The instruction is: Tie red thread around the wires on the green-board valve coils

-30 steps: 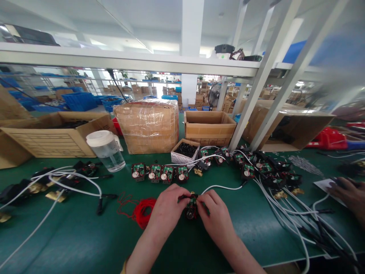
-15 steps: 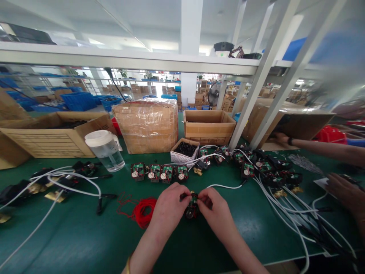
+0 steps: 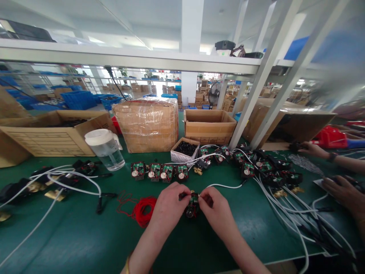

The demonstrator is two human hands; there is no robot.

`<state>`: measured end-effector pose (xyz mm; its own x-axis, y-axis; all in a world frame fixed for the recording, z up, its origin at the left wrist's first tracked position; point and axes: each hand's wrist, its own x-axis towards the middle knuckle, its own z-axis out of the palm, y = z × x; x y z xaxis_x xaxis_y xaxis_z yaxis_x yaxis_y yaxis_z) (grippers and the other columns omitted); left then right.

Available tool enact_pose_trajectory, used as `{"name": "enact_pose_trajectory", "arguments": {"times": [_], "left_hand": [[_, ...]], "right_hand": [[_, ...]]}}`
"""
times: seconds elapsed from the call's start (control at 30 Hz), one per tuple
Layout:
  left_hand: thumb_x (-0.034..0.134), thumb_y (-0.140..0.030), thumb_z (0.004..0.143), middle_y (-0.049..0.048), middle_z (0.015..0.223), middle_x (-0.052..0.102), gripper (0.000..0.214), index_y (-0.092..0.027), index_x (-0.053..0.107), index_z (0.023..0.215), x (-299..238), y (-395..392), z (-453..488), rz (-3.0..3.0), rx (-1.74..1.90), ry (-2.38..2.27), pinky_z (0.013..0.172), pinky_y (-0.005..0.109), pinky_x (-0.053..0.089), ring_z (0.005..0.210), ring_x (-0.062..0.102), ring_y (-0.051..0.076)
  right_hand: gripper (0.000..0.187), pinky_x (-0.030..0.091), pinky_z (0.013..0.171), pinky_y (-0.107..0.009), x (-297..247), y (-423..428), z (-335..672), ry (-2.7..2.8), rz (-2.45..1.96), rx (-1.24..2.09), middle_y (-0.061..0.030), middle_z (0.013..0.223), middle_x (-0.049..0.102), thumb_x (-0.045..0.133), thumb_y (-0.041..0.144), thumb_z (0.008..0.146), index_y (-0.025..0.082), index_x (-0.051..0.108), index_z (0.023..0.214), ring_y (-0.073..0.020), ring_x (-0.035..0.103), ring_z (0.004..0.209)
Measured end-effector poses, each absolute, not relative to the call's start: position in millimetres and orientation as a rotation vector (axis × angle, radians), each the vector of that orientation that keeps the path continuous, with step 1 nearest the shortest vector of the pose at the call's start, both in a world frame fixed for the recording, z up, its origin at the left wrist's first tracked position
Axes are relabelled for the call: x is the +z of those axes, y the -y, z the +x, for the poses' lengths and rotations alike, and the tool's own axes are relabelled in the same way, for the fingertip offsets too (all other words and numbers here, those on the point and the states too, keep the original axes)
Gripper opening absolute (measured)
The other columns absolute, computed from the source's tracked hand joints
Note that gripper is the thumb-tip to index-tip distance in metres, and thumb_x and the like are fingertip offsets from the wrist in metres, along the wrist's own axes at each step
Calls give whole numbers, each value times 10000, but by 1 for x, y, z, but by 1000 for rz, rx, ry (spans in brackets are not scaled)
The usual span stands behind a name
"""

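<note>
Near the front middle of the green bench, a small black unit with a green circuit board (image 3: 191, 212) sits between my hands. My left hand (image 3: 172, 203) pinches its upper left side, thumb and forefinger pressed together. From the other side, my right hand (image 3: 215, 209) pinches at its upper right edge. Fingers partly cover the board, so I cannot make out any small part or wire in the fingertips. Beside my left wrist lies a coil of red wire (image 3: 142, 213). Several similar circuit-board units (image 3: 164, 173) stand in a row just behind.
A box of small black parts (image 3: 185, 148) stands behind the row, with larger cartons (image 3: 146, 127) further back. A lidded plastic jug (image 3: 105, 150) is at left. White cables (image 3: 273, 201) and more units lie at right, near a co-worker's hands (image 3: 339, 188).
My hands stay almost in place on the circuit-board unit. At right, the co-worker's far hand has drawn out of the carton and now holds a dark part.
</note>
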<state>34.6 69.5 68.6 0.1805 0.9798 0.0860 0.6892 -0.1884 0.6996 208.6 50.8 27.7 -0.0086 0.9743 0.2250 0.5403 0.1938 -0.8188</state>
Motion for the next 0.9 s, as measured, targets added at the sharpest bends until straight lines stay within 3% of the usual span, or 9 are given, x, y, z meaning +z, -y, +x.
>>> {"name": "enact_pose_trajectory", "arguments": {"times": [0.73,0.9], "left_hand": [[593,-202,822,4,871,705,172,-252,757,809,66,-67,33,1895,779,-1554,767,280,485,820,667,169],[563,-220,847,-1,932,753,209,-262,764,886,62,-69,23,1828,797,-1513,828,292,493,887,685,182]], "right_hand": [[13,464,596,-274,27,-63,201,1604,-1387,753,7,756,590,601,219,838,213,609,829,-167,573,645],[121,459,582,-275,31,-65,203,1581,-1370,882,7,729,600,559,297,891,214,621,830,-177,578,653]]}}
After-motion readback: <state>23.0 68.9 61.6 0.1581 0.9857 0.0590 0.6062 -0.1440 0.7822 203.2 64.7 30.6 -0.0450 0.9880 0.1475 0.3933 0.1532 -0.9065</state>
